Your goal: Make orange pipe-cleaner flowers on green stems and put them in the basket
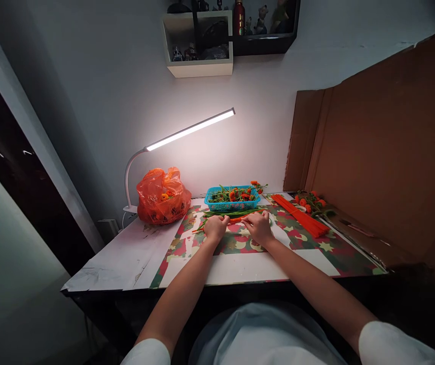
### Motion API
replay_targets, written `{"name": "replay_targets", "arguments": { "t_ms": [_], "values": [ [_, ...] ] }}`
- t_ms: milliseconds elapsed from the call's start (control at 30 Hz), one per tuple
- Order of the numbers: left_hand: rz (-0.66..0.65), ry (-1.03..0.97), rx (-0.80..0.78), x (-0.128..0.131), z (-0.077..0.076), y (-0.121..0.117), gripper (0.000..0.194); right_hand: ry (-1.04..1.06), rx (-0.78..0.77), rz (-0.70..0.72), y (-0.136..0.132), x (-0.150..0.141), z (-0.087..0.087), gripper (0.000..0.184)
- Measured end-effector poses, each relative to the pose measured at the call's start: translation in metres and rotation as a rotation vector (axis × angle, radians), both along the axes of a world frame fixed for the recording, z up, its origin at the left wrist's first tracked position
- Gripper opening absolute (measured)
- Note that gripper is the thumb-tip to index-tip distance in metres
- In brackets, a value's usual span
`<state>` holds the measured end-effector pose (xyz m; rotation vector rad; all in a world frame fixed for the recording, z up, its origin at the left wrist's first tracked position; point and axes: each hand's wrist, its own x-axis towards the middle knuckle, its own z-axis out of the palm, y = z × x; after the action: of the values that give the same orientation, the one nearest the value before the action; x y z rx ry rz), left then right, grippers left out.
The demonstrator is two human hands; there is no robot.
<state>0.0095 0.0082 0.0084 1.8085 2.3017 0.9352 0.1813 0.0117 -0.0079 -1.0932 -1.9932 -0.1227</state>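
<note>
An orange chenille stem stretches between my two hands, low over the table. My left hand pinches its left end, fingers closed. At the other end my right hand is closed on it with thumb and fingertips. Just behind my hands lie several green chenille stems. A bundle of orange chenille stems rests to the right of my right hand. Beyond the green stems stands a blue basket with orange flowers on green stalks.
On the left, an orange plastic bag holds orange and yellow pieces beside a lit lamp. More orange flowers lie at the back right. A cardboard sheet walls the right side. A patterned mat covers the table.
</note>
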Motion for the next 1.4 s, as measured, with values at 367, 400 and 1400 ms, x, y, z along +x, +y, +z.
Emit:
{"name": "replay_targets", "arguments": {
  "t_ms": [367,400,1400],
  "values": [
    [-0.012,-0.170,-0.010,-0.005,-0.004,0.005,0.039,0.224,-0.052,0.067,0.001,-0.005,-0.003,0.022],
    [-0.019,-0.180,-0.009,-0.006,-0.005,0.006,0.038,0.268,-0.067,0.071,0.001,-0.005,-0.002,0.022],
    [-0.397,-0.435,0.180,-0.014,-0.015,0.016,0.039,0.748,-0.844,0.533,0.016,0.014,0.014,0.039]
  ]
}}
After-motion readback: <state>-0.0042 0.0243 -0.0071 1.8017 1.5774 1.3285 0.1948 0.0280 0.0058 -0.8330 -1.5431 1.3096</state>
